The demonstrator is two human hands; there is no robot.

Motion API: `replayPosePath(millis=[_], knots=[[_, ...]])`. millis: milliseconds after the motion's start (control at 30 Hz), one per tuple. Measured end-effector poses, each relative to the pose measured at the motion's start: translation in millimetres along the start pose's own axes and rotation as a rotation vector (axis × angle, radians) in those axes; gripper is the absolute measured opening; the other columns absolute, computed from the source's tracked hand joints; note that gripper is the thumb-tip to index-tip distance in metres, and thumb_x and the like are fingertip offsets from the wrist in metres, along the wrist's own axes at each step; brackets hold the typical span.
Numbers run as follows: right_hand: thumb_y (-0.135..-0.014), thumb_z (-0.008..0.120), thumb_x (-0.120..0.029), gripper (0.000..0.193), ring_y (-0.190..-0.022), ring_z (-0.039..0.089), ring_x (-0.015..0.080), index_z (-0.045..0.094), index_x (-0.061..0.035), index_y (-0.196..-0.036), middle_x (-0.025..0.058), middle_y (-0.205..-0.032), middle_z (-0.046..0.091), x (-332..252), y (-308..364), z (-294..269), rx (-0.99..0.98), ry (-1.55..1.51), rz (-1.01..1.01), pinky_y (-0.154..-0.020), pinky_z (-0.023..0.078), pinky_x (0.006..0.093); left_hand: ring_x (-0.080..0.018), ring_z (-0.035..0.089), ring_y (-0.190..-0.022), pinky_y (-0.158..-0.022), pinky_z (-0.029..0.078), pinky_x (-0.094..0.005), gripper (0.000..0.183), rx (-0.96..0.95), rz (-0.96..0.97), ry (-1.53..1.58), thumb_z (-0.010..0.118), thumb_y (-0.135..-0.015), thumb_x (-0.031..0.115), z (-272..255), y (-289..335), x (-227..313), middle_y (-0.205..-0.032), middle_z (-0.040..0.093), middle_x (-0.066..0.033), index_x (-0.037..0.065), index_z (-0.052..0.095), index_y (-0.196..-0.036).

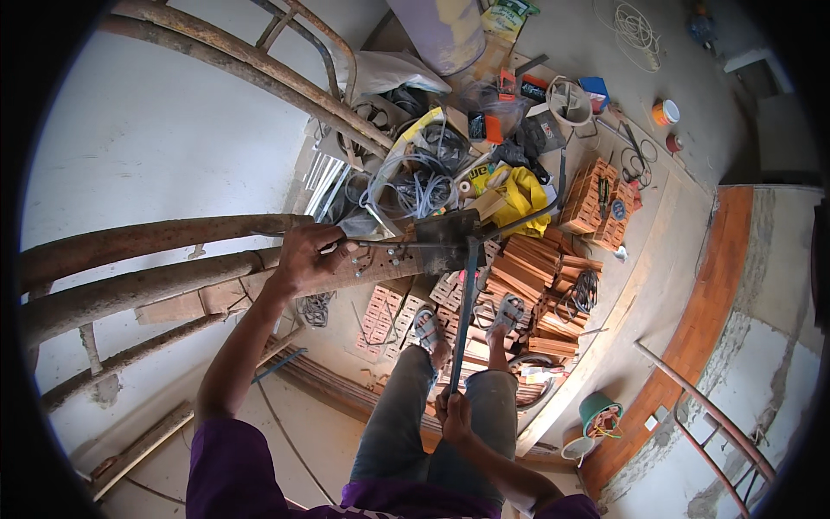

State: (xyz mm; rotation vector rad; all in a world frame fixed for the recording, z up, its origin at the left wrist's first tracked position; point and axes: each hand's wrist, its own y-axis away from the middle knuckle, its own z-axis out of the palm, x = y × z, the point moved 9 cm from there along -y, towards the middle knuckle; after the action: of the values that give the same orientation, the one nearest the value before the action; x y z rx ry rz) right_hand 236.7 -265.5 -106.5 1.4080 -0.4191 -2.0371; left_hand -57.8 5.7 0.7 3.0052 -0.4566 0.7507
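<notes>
My left hand is closed around a thin metal rod, which runs to the right along a wooden plank. The rod's far end meets a dark block at the plank's end. My right hand, near my knees, grips the lower end of a long dark metal bar. That bar rises to the block's right side. A dark curved piece reaches from there to the upper right; whether it joins the bar I cannot tell. Several small screws or bolts sit on the plank.
Rusty scaffold pipes stand at the left. Below lie stacked red hollow bricks, a yellow bag and coiled clear tubing. A green bucket stands at the lower right, a white bucket farther back.
</notes>
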Motion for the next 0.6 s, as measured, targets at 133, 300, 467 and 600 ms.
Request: replayPosePath(millis=[133, 300, 467, 600], knots=[[-0.101, 0.031, -0.057, 0.058, -0.044, 0.035, 0.0071, 0.044, -0.0086, -0.071, -0.0022, -0.051, 0.037, -17.2, 11.4, -55.2, 0.032, 0.481, -0.033, -0.041, 0.025, 0.0252, -0.0228, 0.058, -0.051, -0.049, 0.044, -0.0364, 0.027, 0.004, -0.002, -0.007, 0.072, -0.085, 0.035, -4.3, 0.3, 1.5, -0.060, 0.061, -0.0056, 0.010, 0.068, -0.076], [-0.101, 0.029, -0.058, 0.063, -0.042, 0.037, 0.0085, 0.044, -0.0082, -0.065, -0.0012, -0.050, 0.039, -82.9, 1.3, -96.6, -0.139, 0.601, 0.030, -0.041, 0.026, 0.0266, -0.0236, 0.061, -0.057, -0.053, 0.047, -0.0364, 0.026, 0.051, 0.023, -0.032, 0.074, -0.083, 0.033, -4.5, 3.5, 3.0, -0.065, 0.063, -0.0059, 0.008, 0.067, -0.077], [-0.098, 0.033, -0.064, 0.063, -0.041, 0.030, 0.0062, 0.043, -0.0082, -0.070, -0.0041, -0.050, 0.034, -112.1, -6.5, -123.1, -0.209, 0.462, 0.187, -0.039, 0.022, 0.0254, -0.0230, 0.059, -0.059, -0.053, 0.046, -0.0369, 0.024, 0.046, -0.027, -0.081, 0.076, -0.079, 0.029, -11.4, 7.8, 12.8, -0.067, 0.062, -0.0047, 0.008, 0.065, -0.074], [-0.098, 0.035, -0.061, 0.058, -0.041, 0.029, 0.0053, 0.043, -0.0092, -0.074, -0.0041, -0.050, 0.034, -109.9, -1.8, -134.6, -0.224, 0.449, 0.238, -0.038, 0.021, 0.0243, -0.0232, 0.058, -0.059, -0.053, 0.046, -0.0371, 0.022, 0.039, -0.005, -0.042, 0.076, -0.079, 0.026, -14.9, 1.0, 4.6, -0.068, 0.063, -0.0049, 0.007, 0.065, -0.075]])
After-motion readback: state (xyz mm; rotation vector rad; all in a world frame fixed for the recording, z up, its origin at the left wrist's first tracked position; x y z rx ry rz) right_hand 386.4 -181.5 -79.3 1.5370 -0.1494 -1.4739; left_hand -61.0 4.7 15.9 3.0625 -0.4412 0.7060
